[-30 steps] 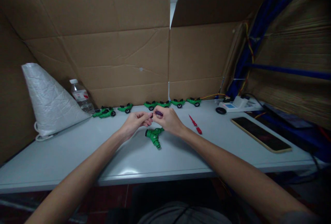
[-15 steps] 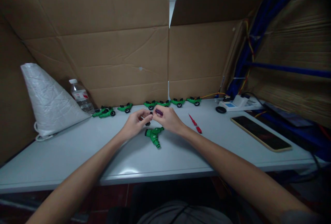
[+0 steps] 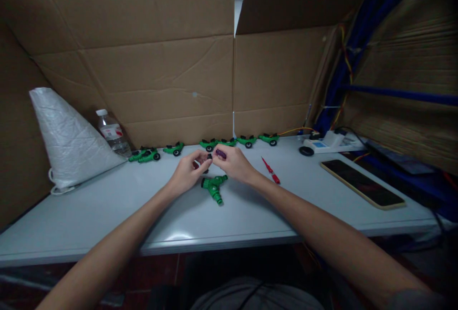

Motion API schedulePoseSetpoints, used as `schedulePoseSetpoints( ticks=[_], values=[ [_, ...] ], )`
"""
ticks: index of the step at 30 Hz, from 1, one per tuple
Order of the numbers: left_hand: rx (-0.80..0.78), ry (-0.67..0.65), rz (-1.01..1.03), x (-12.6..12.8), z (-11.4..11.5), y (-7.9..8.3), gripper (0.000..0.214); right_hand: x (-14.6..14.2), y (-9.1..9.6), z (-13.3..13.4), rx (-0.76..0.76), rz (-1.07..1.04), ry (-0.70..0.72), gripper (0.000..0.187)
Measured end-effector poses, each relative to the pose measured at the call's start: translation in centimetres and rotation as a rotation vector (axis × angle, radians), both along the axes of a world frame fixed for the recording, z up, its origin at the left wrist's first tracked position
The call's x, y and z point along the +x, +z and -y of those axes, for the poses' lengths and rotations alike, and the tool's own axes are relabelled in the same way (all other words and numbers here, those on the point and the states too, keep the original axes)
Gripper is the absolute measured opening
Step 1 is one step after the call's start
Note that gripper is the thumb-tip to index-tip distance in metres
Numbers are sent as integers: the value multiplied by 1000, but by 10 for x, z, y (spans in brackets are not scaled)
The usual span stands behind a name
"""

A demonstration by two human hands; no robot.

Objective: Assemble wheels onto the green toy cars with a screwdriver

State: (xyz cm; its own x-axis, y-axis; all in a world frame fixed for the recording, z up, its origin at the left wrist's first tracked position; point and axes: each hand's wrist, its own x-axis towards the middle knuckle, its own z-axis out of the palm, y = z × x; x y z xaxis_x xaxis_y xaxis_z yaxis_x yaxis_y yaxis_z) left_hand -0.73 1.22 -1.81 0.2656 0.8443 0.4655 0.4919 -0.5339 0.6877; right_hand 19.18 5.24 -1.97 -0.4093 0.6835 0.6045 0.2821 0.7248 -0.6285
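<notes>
My left hand (image 3: 184, 172) is closed, its thumb and fingers pinching a small black part (image 3: 209, 156), mostly hidden by the fingers. Against it on the right, my right hand (image 3: 233, 164) grips a tool with a dark purple handle (image 3: 221, 154); its working end is out of sight in the fingers. Just below both hands, a green Y-shaped hose connector (image 3: 214, 190) with a black ring on one branch lies on the white table (image 3: 171, 226). To the right rests a red screwdriver (image 3: 271, 170), its tip pointing away from me.
Several green connectors (image 3: 246, 141) with black levers line the cardboard wall (image 3: 161, 76). At left stand a silvery bag (image 3: 67, 143) and a water bottle (image 3: 112, 133). A phone (image 3: 363, 183), a power strip (image 3: 334, 143) and a black ring (image 3: 306, 151) are at right.
Both hands stay together in nearly the same place. The purple handle has tilted slightly, and the black part shows a little more between the fingertips.
</notes>
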Motion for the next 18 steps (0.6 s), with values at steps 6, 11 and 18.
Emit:
schedulePoseSetpoints(
  ticks=[6, 11, 18],
  values=[
    [-125, -65, 95, 0, -2, 3, 39, 0, 0, -2, -66, -53, 37, 20],
    [-124, -40, 76, 0, -1, 2, 40, -3, -6, -11, -130, -51, 97, 28],
    [-105, -38, 63, -3, -4, 0, 40, -5, -8, -12, -188, -28, 167, 32]
  ],
)
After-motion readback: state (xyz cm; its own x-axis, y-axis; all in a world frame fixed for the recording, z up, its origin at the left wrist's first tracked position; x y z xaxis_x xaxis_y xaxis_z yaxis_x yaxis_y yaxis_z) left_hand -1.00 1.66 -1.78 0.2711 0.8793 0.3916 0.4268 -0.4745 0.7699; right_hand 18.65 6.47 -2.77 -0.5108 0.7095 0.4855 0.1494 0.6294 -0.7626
